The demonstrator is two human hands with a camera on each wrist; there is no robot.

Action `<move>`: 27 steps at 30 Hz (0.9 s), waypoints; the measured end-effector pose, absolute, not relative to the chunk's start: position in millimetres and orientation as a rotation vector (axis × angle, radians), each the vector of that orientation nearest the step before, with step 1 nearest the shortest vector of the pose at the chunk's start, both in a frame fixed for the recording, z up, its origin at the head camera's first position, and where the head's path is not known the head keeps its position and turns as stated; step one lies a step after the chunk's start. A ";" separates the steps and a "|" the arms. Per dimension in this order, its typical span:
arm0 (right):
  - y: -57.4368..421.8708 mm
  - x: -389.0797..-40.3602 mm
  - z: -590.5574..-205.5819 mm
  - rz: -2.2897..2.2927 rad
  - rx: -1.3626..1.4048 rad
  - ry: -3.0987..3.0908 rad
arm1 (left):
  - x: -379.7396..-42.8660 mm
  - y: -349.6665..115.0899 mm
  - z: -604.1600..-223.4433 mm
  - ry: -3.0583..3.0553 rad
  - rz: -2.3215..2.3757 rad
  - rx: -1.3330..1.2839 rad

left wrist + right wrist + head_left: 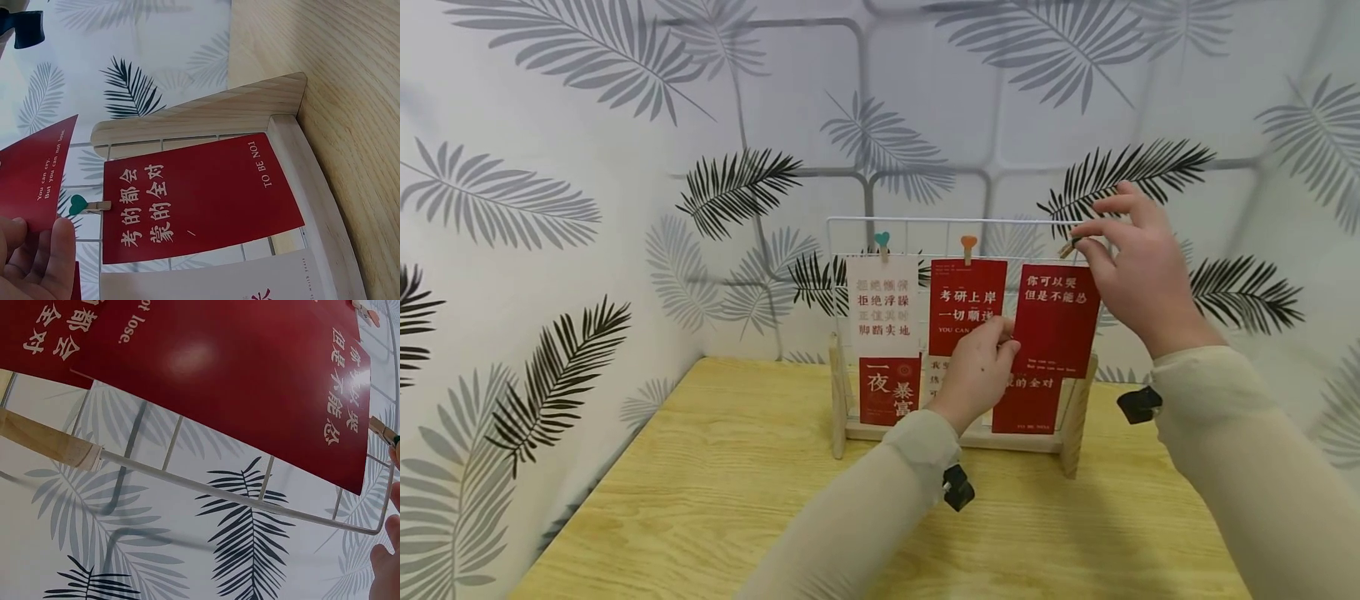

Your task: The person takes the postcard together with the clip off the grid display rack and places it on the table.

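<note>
My left hand (979,373) pinches the left edge of a red card (1054,329) with white writing, held against the upper right of a white wire grid rack (925,221). In the left wrist view, the thumb and fingers hold that card's lower part. My right hand (1142,275) pinches a small wooden clip (382,429) with a dark green top, close to the card's upper edge. Below hangs another red card (194,200), fixed by a clip with a green heart (78,204). The upper card partly covers it in the head view.
A white card (883,304) hangs under a teal heart clip (882,240), and a red card (958,292) under an orange one (969,242). Another red card (887,392) is lower left. The rack's wooden base (1030,439) stands on a wood-grain table (700,500) before a leaf-patterned wall.
</note>
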State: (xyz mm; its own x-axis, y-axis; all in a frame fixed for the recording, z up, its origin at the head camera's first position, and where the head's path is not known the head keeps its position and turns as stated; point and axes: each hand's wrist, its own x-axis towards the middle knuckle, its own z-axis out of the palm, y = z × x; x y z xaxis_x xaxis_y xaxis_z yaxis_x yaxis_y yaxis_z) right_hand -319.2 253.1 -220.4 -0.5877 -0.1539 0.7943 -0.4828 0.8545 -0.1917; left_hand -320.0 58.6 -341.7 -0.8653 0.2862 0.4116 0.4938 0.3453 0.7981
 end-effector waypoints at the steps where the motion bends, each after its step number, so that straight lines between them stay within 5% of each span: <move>1: 253.4 -318.6 -220.4 0.506 0.458 -2.168 | -319.8 58.3 -341.3 -2.404 -1.527 -0.710; 27: 263.9 -294.8 -250.3 0.499 0.595 -1.970 | -303.7 45.6 -365.5 -2.400 -1.578 -0.693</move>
